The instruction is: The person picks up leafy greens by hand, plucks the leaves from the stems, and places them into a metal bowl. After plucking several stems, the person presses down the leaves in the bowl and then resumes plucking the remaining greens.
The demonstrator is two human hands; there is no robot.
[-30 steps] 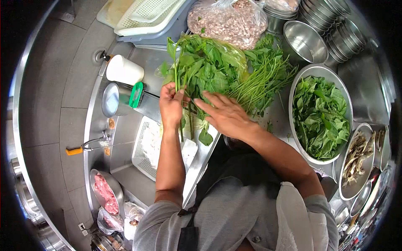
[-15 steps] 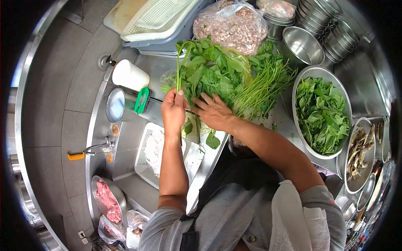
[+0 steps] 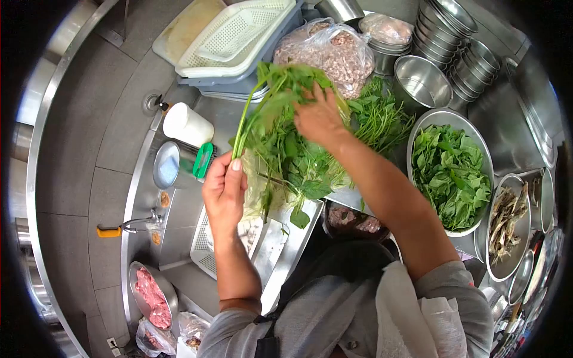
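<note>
Step, as judged: stripping leaves from single stalk.
Left hand (image 3: 224,191): fingers and thumb clamped on base of stalk (image 3: 246,125), stalk raised above bench front edge.
Right hand (image 3: 319,116): at stalk's leafy top, fingers buried in leaves, grip cannot be told.
Next move calls for: firm hold at base, leaves pulled free and carried across to bowl.
Count:
- stalk in hand, 1
- greens pile (image 3: 292,164), 1, bench middle
- bowl (image 3: 410,156) of picked leaves, 1, toward right edge
- empty steel bowl (image 3: 421,83), 1, back
- white cup (image 3: 188,125), 1, left edge
</note>
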